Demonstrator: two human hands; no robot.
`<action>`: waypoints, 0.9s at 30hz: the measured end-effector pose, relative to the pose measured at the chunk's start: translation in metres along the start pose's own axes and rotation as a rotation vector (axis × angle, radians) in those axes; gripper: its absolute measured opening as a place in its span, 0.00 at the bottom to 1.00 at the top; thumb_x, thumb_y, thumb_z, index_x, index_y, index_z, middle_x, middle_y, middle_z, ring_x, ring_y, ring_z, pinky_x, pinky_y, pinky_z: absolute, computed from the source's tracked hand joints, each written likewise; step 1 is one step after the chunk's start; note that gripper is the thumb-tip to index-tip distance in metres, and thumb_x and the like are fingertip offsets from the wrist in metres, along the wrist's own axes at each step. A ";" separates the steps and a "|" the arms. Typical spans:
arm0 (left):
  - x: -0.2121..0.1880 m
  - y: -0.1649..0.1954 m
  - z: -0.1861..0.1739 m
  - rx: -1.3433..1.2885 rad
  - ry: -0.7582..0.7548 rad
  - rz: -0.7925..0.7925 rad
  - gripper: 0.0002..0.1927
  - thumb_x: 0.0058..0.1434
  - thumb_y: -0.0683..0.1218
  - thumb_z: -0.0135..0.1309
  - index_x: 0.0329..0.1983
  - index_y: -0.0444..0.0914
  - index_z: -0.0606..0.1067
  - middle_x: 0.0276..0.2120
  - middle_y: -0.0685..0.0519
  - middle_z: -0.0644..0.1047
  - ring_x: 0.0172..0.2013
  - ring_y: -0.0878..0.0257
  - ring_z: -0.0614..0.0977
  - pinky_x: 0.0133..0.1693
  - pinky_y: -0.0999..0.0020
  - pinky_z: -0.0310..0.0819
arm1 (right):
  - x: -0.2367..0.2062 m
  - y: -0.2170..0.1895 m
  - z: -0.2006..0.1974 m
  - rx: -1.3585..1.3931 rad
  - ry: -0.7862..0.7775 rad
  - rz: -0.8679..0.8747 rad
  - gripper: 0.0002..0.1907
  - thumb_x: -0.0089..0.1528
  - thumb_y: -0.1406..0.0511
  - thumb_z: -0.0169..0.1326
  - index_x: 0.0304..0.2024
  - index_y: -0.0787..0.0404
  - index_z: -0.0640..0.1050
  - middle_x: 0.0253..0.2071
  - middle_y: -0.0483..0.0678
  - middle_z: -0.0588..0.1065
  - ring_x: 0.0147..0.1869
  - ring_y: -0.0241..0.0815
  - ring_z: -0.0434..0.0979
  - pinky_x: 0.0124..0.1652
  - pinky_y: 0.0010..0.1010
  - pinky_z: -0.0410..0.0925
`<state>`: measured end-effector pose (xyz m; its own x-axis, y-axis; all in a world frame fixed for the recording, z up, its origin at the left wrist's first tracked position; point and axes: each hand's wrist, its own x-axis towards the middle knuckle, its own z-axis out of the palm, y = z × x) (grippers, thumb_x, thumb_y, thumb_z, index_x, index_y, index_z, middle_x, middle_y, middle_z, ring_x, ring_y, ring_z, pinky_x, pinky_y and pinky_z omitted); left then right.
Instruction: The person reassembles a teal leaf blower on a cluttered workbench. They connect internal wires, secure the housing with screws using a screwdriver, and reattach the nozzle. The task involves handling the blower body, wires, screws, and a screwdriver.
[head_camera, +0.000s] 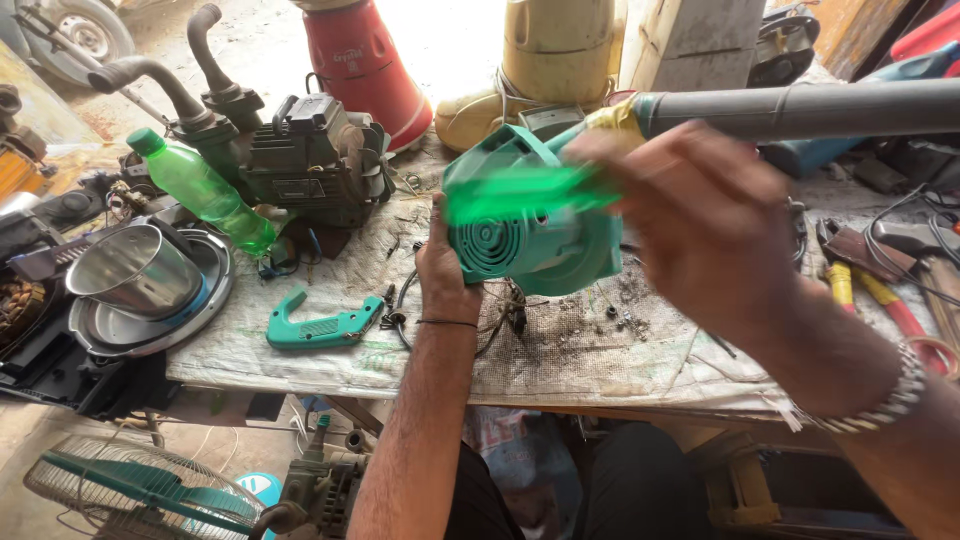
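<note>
**Green blower held over the worktop**

Left hand (445, 270) under the green blower (530, 225), fingers hidden behind it, so cannot tell their state. Right hand (700, 215) close to the camera, fingers pinching a blurred green piece (520, 192). Green handle half (322, 326) lying on the worktop (300, 360).

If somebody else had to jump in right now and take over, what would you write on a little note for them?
Left hand: grip on the back of the green blower housing, holding it up above the workbench.
Right hand: holds a blurred green piece against the top of the housing; the fingers are closed on it.
The grey nozzle tube is attached and points right.
A separate green handle half lies on the bench left of the left hand.
Small screws and bits lie scattered under the blower.
Done: housing partly open. Left: handle half still off.
</note>
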<state>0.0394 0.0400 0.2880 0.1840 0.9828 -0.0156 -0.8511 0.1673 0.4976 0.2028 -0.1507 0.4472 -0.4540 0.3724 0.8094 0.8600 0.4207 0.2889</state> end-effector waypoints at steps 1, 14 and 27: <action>0.000 0.001 -0.001 -0.001 -0.020 0.012 0.23 0.61 0.55 0.60 0.46 0.29 0.77 0.38 0.48 0.82 0.34 0.61 0.86 0.37 0.65 0.85 | -0.003 -0.002 0.003 -0.105 -0.085 -0.032 0.14 0.70 0.66 0.57 0.58 0.57 0.81 0.31 0.47 0.78 0.32 0.37 0.77 0.30 0.29 0.70; -0.015 0.022 0.013 0.510 0.028 0.298 0.27 0.56 0.62 0.67 0.22 0.36 0.74 0.14 0.56 0.70 0.12 0.72 0.69 0.14 0.77 0.61 | -0.041 0.017 0.002 -0.071 -0.129 0.164 0.16 0.71 0.73 0.53 0.61 0.55 0.76 0.33 0.49 0.79 0.33 0.39 0.78 0.31 0.32 0.71; -0.043 0.032 0.027 0.783 -0.196 0.680 0.20 0.61 0.54 0.68 0.26 0.34 0.77 0.16 0.59 0.72 0.16 0.74 0.73 0.19 0.79 0.62 | -0.148 0.019 0.015 0.107 -0.196 0.618 0.17 0.64 0.73 0.56 0.55 0.59 0.72 0.36 0.57 0.79 0.39 0.57 0.82 0.36 0.44 0.72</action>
<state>0.0170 0.0006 0.3280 -0.0771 0.8091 0.5826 -0.2633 -0.5801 0.7708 0.2829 -0.1851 0.3255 0.0736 0.7115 0.6989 0.9528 0.1568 -0.2599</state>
